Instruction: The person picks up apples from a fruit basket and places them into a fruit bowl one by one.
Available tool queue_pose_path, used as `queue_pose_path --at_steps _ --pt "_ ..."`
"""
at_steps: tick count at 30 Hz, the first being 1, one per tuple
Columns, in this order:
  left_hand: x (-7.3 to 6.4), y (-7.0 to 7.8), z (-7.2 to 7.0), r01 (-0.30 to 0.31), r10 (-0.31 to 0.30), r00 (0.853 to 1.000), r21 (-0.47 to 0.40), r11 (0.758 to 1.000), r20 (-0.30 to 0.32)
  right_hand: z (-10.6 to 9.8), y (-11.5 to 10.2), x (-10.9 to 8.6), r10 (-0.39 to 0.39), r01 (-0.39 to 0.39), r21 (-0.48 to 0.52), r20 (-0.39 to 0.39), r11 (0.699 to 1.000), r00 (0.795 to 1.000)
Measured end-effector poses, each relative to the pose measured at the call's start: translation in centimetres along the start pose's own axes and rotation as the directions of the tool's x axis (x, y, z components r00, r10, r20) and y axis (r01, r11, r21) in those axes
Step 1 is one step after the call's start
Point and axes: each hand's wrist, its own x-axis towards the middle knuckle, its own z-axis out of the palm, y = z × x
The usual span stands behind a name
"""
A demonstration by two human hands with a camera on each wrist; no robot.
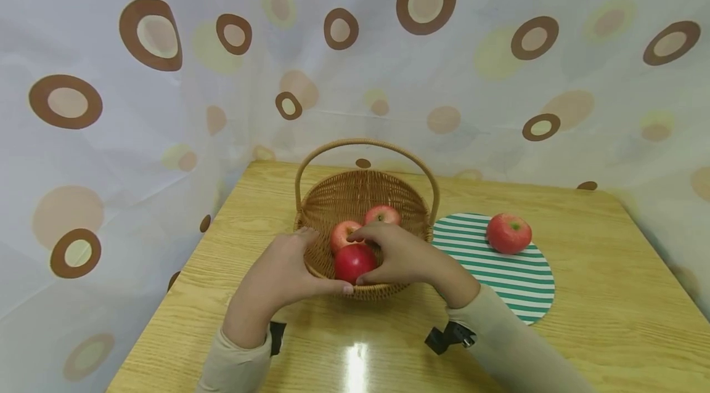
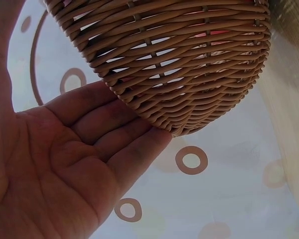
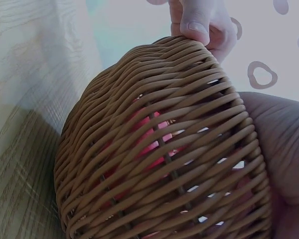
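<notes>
A wicker basket [image 1: 363, 186] with a tall arched handle stands on the table, holding a dark red apple [image 1: 354, 263] at the front and two paler apples behind it, one apple [image 1: 341, 236] partly covered by fingers. My right hand [image 1: 402, 254] reaches over the front rim and holds the dark red apple, thumb low in front and fingers over its top. At the basket's left side, my left hand [image 1: 283, 270] grips the rim, its thumb along the front edge. In the left wrist view its fingertips disappear behind the weave. The right wrist view shows red through the wicker [image 3: 164, 149].
To the right of the basket lies a round green-and-white striped placemat [image 1: 499, 279], with another apple [image 1: 508, 233] near its far edge. The wooden table [image 1: 599, 263] meets a spotted cloth backdrop [image 1: 377, 72] at the back and sides.
</notes>
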Motion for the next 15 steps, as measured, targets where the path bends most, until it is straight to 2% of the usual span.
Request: queue_pose_path --at_steps 15 --pt "-0.05 0.11 0.05 -0.003 0.003 1.000 0.038 0.999 -0.015 0.29 -0.36 0.56 0.054 -0.053 -0.033 0.052 0.998 0.997"
